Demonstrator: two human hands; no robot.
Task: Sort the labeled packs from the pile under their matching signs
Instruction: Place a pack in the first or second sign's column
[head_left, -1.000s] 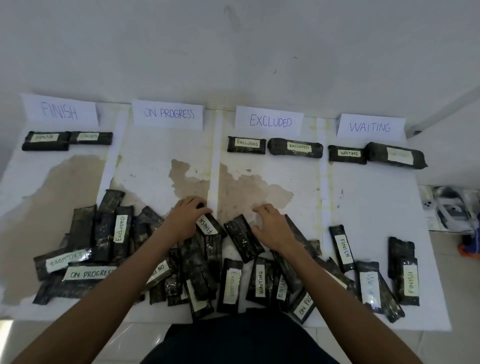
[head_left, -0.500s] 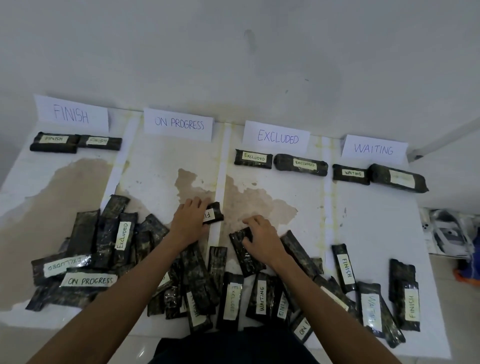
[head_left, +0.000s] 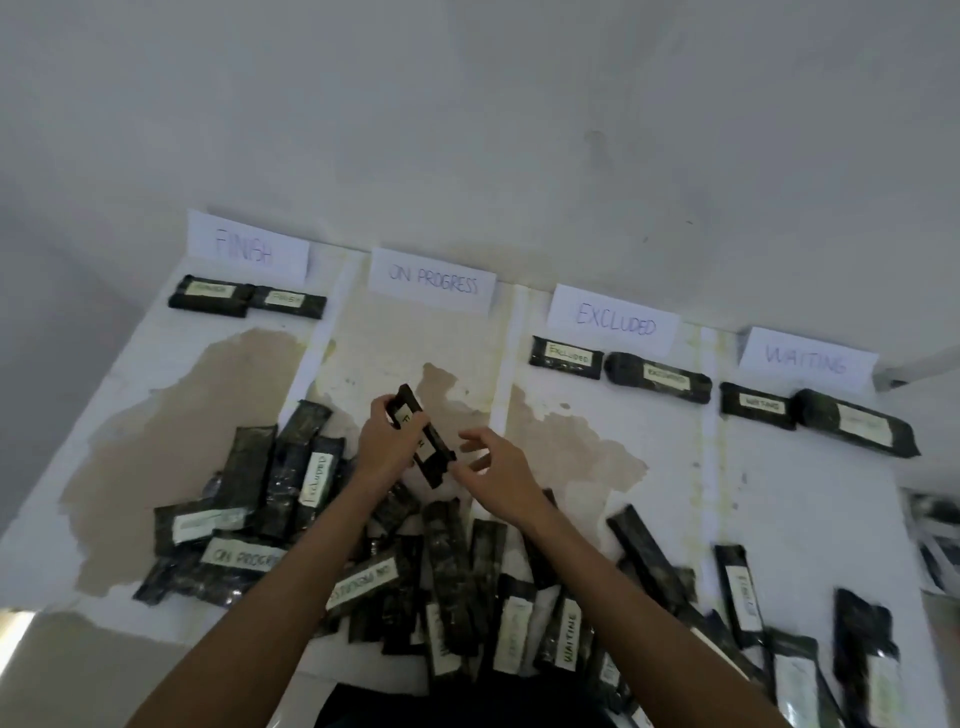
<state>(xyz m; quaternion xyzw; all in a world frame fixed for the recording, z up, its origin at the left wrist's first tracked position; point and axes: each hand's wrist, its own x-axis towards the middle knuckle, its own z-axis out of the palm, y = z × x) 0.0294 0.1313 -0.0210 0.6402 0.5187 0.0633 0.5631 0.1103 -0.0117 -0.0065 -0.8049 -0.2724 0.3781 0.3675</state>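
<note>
White surface (head_left: 779, 499) with brown stains (head_left: 171, 441), divided by pale strips (head_left: 501, 395) into four columns.
At its far edge four paper signs are set, one for each column: the FINISH sign (head_left: 248, 248), the ON PROGRESS sign (head_left: 432, 280), the EXCLUDED sign (head_left: 614, 320) and the WAITING sign (head_left: 807, 360). Two FINISH packs (head_left: 210, 296), two EXCLUDED packs (head_left: 660, 378) and two WAITING packs (head_left: 857, 423) are laid end to end below their signs. A pile (head_left: 452, 582) of dark labeled packs is spread along the near edge, many of them overlapping; several labels are blurred.

signs (head_left: 248, 249): 4 | sorted packs (head_left: 210, 297): 6 | held pack (head_left: 427, 448): 1 | hands (head_left: 382, 449): 2 | pile (head_left: 452, 571): too overlapped to count
</note>
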